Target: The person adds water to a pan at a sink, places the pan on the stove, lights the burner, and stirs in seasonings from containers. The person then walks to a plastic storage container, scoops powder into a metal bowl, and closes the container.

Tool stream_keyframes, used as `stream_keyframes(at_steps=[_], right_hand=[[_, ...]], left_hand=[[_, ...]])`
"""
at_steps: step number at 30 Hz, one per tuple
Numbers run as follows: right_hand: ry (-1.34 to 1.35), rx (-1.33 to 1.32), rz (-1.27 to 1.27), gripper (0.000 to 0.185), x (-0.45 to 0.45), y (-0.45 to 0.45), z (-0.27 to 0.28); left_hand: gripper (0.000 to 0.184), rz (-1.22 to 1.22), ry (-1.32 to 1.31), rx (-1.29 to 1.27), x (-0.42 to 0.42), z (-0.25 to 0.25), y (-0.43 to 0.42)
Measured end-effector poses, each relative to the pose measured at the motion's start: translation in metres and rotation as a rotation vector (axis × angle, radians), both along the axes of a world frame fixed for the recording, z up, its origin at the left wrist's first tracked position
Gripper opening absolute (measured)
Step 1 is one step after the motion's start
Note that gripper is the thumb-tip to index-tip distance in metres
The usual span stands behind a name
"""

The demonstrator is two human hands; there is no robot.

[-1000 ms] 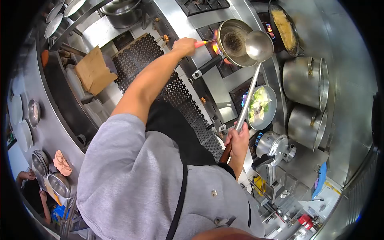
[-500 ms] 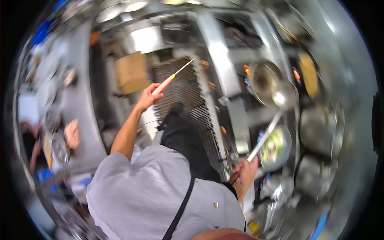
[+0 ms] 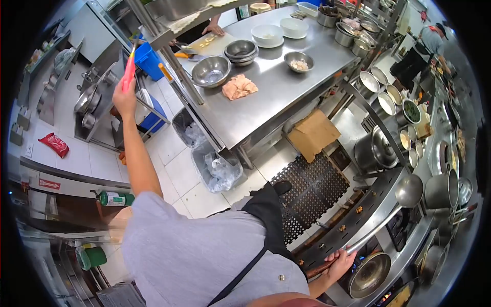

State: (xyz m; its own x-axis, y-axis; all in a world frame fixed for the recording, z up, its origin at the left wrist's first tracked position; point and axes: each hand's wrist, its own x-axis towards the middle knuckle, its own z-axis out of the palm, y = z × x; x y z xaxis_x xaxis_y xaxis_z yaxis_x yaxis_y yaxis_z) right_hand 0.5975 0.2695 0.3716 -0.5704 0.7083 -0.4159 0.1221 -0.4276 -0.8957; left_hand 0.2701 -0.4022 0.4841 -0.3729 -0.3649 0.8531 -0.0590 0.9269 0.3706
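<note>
My left hand [image 3: 124,100] is stretched out to the upper left. Its fingers are wrapped round a long-necked lighter [image 3: 128,75] with a red handle, a yellow collar and a thin tip pointing up. At the lower right, my right hand [image 3: 339,264] grips the long handle of a metal ladle [image 3: 409,191]. The ladle's wooden handle end runs back past my wrist, while its round bowl hangs over the range. Just below my right hand, a round frying pan [image 3: 369,275] sits on a burner, with blue flame beside it.
A steel table [image 3: 230,117] holds metal bowls, white bowls and raw meat [image 3: 240,87]. Another person's hand [image 3: 215,28] rests there by a cutting board. Lined bins [image 3: 217,171] stand beneath. A perforated mat [image 3: 307,192] and cardboard [image 3: 313,134] lie on the floor. A large pot [image 3: 376,149] stands beside the range.
My view has turned left, bringing the steel table to the middle. My left hand has swung out left with the lighter. The ladle stays in my right hand, which is now lower right.
</note>
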Motion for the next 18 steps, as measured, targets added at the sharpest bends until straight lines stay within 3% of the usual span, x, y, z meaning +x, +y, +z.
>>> stream_keyframes(at_steps=[8, 11, 13, 15, 18], right_hand=[[-0.093, 0.107, 0.121, 0.027, -0.033, -0.008, 0.011], [-0.152, 0.177, 0.106, 0.026, -0.044, -0.010, 0.011], [-0.179, 0.164, 0.041, 0.026, -0.055, -0.014, 0.014], [-0.187, 0.126, -0.019, 0.026, -0.065, -0.012, 0.016], [-0.228, 0.142, -0.098, 0.024, -0.084, 0.000, 0.015]], left_hand=[[0.040, -0.238, -0.129, -0.103, -0.157, 0.112, -0.045], [0.035, -0.056, -0.517, -0.088, -0.249, 0.132, -0.128], [0.026, 0.011, -0.573, -0.086, -0.260, 0.130, -0.130], [0.017, 0.095, -0.409, -0.098, -0.252, 0.128, -0.122], [0.013, 0.097, 0.431, 0.001, -0.164, 0.132, -0.016]])
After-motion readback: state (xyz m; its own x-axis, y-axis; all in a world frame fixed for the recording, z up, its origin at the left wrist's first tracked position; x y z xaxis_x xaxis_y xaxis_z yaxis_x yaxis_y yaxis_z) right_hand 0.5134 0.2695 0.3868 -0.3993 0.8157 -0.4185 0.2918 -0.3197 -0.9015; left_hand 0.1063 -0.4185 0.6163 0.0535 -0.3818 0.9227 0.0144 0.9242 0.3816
